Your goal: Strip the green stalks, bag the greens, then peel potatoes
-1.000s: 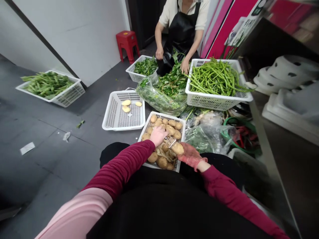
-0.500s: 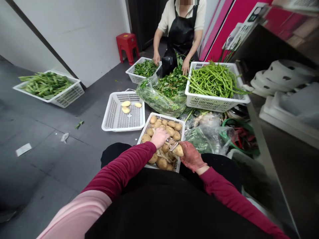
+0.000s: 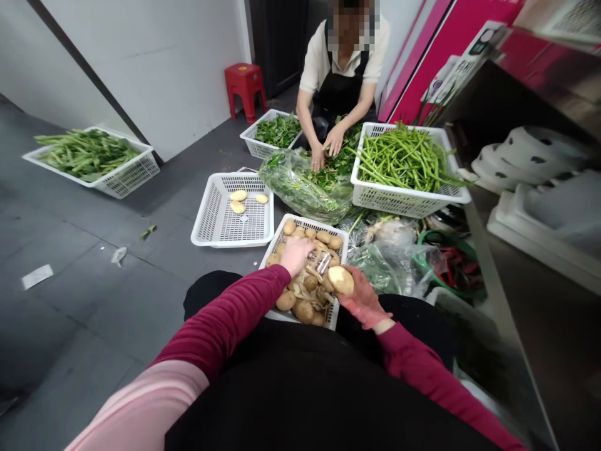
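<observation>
My left hand (image 3: pixel 297 254) is closed on a vegetable peeler (image 3: pixel 323 263), whose metal head points right over the basket. In my right hand (image 3: pixel 362 297) I grip a partly peeled potato (image 3: pixel 341 280), pale flesh showing on its upper side. The peeler head is a little apart from this potato. Below both hands stands a white basket (image 3: pixel 345 241) of unpeeled potatoes, with peelings (image 3: pixel 300 285) lying on top. Left of it, a second white basket (image 3: pixel 201 219) holds 3 peeled potatoes (image 3: pixel 238 195).
A co-worker (image 3: pixel 345 75) handles leafy greens (image 3: pixel 328 178) in a plastic bag ahead. Baskets of green stems (image 3: pixel 404 156) and leafy vegetables (image 3: pixel 91 156) stand right and far left. A red stool (image 3: pixel 245 88) is by the wall; a green basket (image 3: pixel 422 241) sits right.
The peeler has come away from the potato, which now shows a larger peeled patch. The co-worker has leaned forward, bringing both hands together over the greens.
</observation>
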The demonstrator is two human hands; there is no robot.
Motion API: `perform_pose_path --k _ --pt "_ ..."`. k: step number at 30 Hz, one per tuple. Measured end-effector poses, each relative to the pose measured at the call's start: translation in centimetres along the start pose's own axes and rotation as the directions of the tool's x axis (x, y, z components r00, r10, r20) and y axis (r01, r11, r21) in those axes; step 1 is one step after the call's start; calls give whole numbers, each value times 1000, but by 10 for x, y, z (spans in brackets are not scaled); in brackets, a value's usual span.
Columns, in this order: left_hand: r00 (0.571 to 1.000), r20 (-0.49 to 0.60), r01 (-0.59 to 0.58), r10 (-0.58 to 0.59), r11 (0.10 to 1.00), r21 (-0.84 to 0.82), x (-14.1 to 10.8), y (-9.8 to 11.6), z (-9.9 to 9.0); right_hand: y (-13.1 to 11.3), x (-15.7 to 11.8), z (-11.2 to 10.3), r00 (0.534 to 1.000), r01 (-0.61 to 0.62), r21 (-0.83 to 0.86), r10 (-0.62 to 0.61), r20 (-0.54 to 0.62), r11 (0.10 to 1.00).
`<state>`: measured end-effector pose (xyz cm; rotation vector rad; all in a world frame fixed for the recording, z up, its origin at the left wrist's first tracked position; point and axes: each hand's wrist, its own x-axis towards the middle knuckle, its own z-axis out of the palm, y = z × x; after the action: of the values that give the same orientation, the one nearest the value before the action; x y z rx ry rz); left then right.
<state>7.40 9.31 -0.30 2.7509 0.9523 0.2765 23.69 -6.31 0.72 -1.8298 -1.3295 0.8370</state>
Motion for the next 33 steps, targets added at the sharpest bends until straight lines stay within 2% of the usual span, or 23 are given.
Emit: perform_pose_path --k 1,2,4,6,8,12,16,18,22,24,26,29,31,33 --pt "999 -25 -25 25 1000 6 -1 1 0 -3 -1 1 993 -113 162 106 49 980" --pt "998 -41 -48 49 999 14 -2 1 0 -6 -3 2 976 -208 330 174 129 921" --pt "998 -50 -42 44 998 36 -3 -1 3 -11 -6 5 946 -303 589 162 281 750" --pt "998 -48 34 -31 998 50 -3 -4 5 -16 -9 8 933 -333 705 111 343 626" --pt "996 -63 62 -59 997 51 -2 -5 6 -19 -11 9 919 -366 725 104 380 583" --pt "995 -79 -54 57 998 37 0 -3 7 -22 -12 3 892 -407 683 100 442 606" --pt "998 -55 10 -8 1000 26 2 -6 8 -19 -10 -11 882 -380 674 30 470 633" --pt "998 -69 -4 6 1000 24 1 -5 8 -13 -9 -15 861 -425 675 39 507 603" --pt "990 -102 -96 97 995 17 0 4 5 3 -10 -8 773 -562 660 34 633 499" --pt "996 -82 -33 34 999 12 -1 6 2 8 -12 -3 757 -578 668 1 654 470" --pt "996 -82 37 -36 999 6 -2 7 -1 10 -15 1 763 -575 672 8 646 466" --pt "996 -94 -8 6 1000 -21 -1 8 -5 9 -18 2 782 -559 656 59 620 507" --pt "1000 -30 4 -5 999 -41 -2 6 -5 7 -19 1 813 -518 658 76 577 546" --pt "994 40 104 -102 993 -50 -3 3 -4 5 -18 -1 863 -450 669 95 496 592"
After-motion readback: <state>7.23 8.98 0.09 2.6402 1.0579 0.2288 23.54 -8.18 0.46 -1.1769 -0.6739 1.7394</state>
